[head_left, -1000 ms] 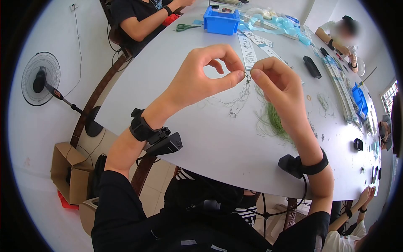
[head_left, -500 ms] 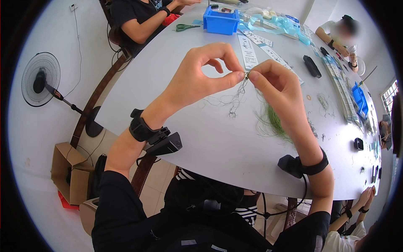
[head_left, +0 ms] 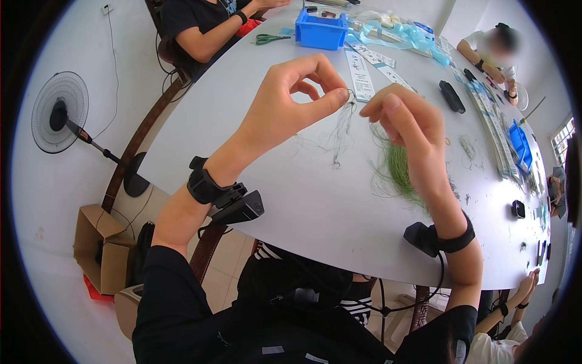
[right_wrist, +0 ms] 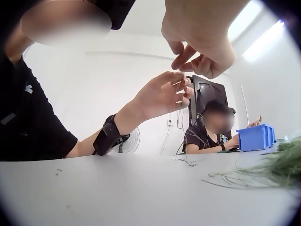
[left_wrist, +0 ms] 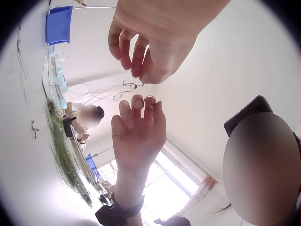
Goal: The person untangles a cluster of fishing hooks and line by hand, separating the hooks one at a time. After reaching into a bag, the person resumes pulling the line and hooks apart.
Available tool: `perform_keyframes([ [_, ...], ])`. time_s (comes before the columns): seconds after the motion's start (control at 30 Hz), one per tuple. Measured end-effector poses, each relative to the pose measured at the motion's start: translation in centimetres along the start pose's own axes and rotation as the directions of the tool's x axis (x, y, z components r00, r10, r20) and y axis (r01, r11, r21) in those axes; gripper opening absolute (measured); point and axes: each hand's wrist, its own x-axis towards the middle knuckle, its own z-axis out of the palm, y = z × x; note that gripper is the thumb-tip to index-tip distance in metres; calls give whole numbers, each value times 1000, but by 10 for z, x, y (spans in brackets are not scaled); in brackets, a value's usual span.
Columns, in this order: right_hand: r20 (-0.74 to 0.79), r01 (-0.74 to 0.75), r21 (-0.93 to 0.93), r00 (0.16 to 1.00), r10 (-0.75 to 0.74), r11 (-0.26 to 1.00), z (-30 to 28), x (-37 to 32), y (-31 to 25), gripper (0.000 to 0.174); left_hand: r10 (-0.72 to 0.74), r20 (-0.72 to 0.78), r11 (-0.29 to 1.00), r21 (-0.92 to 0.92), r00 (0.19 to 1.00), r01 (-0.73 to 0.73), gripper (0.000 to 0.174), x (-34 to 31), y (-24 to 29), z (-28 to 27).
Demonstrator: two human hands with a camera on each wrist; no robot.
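Note:
My left hand [head_left: 343, 95] is raised over the white table [head_left: 254, 158] and pinches a bunch of thin dark threads [head_left: 339, 130] between thumb and forefinger. The threads hang loose toward the table. In the left wrist view a small hooked end [left_wrist: 130, 84] shows beside the left hand's fingertips [left_wrist: 141, 75]. My right hand [head_left: 379, 108] hovers just right of the threads with its fingers relaxed and holds nothing. The left wrist view shows the right hand [left_wrist: 140, 101] with fingers straight. A bundle of green fibres [head_left: 397, 170] lies on the table under my right hand.
A blue bin [head_left: 321, 29], green scissors [head_left: 270, 39], printed paper strips [head_left: 362, 76] and a black object [head_left: 451, 96] lie farther along the table. Other people sit at its far edge and right side. A fan [head_left: 59, 112] and a cardboard box [head_left: 100, 249] stand on the floor at left.
My right hand has released the threads and drawn a little to the right, fingers opening. My left hand has lifted the threads slightly, still pinching them.

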Motion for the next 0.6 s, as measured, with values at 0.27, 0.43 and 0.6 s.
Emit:
perform_keyframes([
  [0.27,-82,-18,-99,997,10,995,6,2,18,15,-7,-1,998,-64,1000,7,12,0,0,0],
  [0.43,-42,-18,-117,999,13,993,7,2,23,12,-18,-1,997,-76,1000,18,13,-1,0,0],
  [0.6,-59,-9,-90,998,3,996,7,1,20,10,-38,3,996,-81,999,38,15,-1,1,0],
])
